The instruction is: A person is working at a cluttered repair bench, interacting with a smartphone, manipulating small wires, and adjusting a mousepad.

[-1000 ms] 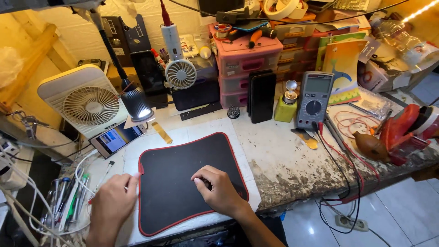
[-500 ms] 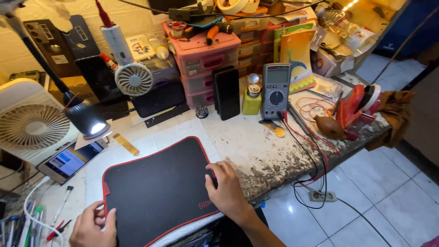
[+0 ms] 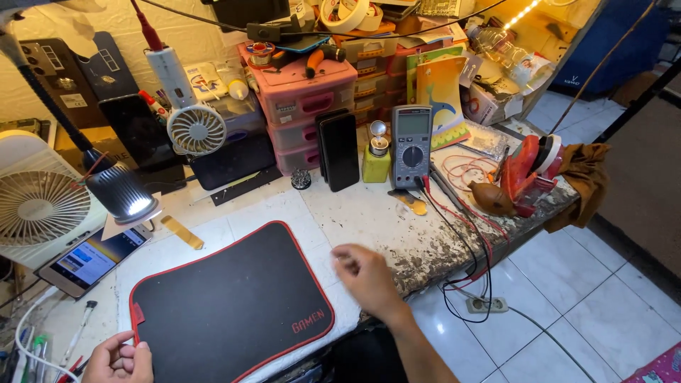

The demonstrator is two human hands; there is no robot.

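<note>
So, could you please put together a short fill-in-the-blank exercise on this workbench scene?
1. The black mat has a ___ border.
2. The left hand touches the mat's ___ corner nearest the person.
3. The multimeter stands directly right of a small ___ bottle.
4. The right hand hovers beside the mat's ___ edge.

Missing words: red; left; green; right

My one head-worn camera looks steeply down and forward from close above the workbench (image 3: 369, 213), toward the cluttered back wall.
</note>
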